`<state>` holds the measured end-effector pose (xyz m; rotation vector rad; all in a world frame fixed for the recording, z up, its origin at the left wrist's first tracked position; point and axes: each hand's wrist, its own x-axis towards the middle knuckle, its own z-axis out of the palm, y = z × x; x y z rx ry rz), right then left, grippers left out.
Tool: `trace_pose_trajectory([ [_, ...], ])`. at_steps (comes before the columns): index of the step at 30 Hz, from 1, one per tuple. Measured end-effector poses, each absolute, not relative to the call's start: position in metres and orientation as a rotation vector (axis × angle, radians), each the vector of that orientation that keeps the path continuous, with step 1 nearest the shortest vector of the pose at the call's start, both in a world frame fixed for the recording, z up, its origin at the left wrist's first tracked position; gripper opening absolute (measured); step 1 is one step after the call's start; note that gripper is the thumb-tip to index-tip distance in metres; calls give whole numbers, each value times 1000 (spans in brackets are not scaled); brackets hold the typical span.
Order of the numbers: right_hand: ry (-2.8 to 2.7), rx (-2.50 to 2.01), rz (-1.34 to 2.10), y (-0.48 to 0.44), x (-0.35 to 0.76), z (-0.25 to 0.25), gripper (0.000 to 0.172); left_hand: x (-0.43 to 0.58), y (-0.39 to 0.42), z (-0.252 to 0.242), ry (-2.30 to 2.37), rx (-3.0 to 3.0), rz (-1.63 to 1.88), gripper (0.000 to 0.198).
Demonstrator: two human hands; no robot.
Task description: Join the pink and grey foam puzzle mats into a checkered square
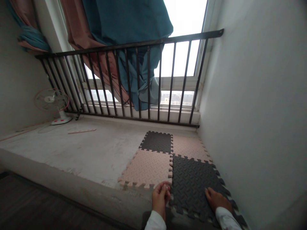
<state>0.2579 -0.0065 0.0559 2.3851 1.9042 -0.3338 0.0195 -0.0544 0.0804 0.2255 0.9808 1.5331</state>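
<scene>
Foam puzzle mats lie on a raised concrete ledge by the wall: a near dark grey mat (192, 180), a near pink mat (147, 167), a far dark mat (157, 141) and a far pink mat (188, 146). My left hand (160, 197) is curled, its fingers pinching the seam corner where the near pink mat meets the near dark mat. On the front right part of the near dark mat rests my right hand (216, 199), pressed flat with fingers together. Both sleeves are white.
A dark metal railing (134, 80) stands before the window, with teal and pink curtains (124, 28) draped over it. A small white fan (54, 103) and a wooden strip (81, 131) are on the ledge at left. The white wall (259, 105) borders the mats on the right.
</scene>
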Motion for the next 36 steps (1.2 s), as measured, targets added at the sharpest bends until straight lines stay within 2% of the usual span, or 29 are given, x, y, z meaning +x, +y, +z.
trace_pose_trajectory([
  [6,1900,2386,-351,-6,258,56,38,-1,-56,99,913,207,1570,32],
  [13,1896,2388,-309,-6,257,53,38,-23,-53,119,781,149,1638,14],
  [28,1933,2414,-335,-10,255,58,40,-94,-43,185,663,126,1815,26],
  [36,1956,2392,-345,-9,255,58,38,-185,-83,223,548,305,2186,26],
])
